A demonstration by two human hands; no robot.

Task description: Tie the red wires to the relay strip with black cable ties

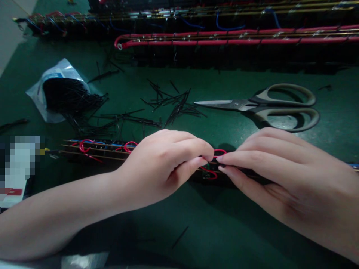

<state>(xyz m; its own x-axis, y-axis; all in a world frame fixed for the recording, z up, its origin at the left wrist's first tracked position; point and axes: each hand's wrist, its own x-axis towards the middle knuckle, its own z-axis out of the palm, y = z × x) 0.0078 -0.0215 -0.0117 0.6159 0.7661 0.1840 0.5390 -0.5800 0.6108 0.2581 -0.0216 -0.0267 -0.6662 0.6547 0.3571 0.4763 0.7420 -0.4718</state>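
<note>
A long dark strip assembly (112, 154) with brass-coloured rods, red wire loops and a blue wire lies across the green work surface. My left hand (168, 160) is over its middle, thumb and forefinger pinched beside a red wire (212, 175). What this pinch holds is hidden by the fingers. From the right, my right hand (283, 168) brings thumb and forefinger together close to the left fingertips. A small dark bit, seemingly the end of a black cable tie, shows between them. A small green board piece (206, 171) shows below the fingertips.
Behind the hands lie scissors (246, 104), loose black cable ties (179, 104) and an open plastic bag (64, 69) full of them. Longer assemblies with a red cable (213, 43) run along the back. A pixelated object (21, 168) sits at left.
</note>
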